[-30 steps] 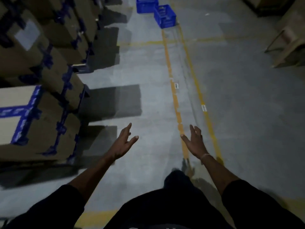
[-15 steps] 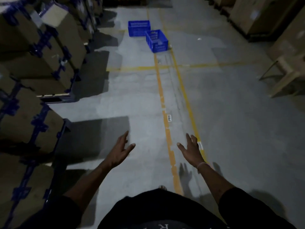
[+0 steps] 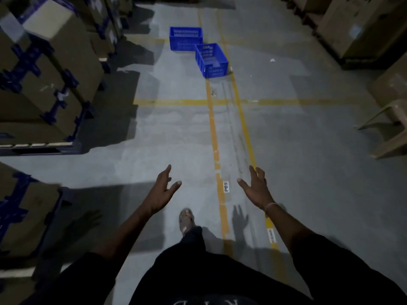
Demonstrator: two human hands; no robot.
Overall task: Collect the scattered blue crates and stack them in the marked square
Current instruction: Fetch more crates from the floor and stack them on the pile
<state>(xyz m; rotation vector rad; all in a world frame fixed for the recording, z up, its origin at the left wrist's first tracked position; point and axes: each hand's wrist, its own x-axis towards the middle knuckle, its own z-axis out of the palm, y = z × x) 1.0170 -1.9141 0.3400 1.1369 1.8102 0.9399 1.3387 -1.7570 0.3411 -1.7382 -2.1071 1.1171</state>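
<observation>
Right in close, I've got both arms out ahead: left hand (image 3: 161,192) with fingers (image 3: 166,172) spread wide and holding nothing, right hand (image 3: 256,190) the same, palm turned inward, thumb out, nothing in it. One sandalled foot (image 3: 186,219) is planted forward on the grey floor (image 3: 171,133), so I read this as the walk-up step, mid-stride, nothing collected yet. Just past the hands, a small P05 label (image 3: 226,186) sits beside the left of two yellow lines (image 3: 214,137) running up the aisle. Taped cardboard boxes (image 3: 48,69) are stacked along the left, more cartons (image 3: 361,25) on the right. Further out a yellow cross line (image 3: 187,102) cuts the aisle, and beyond it, there they are: the near blue crate (image 3: 211,60), angled, sitting by the left line, and the far blue crate (image 3: 186,38) just behind it to the left, touching or nearly so, I can't tell which. Both well apart from my hands. Which painted outline is the marked square, I can't say for certain. My call for the next move: close the gap, bend down, and take the near crate by its rim with both hands.
</observation>
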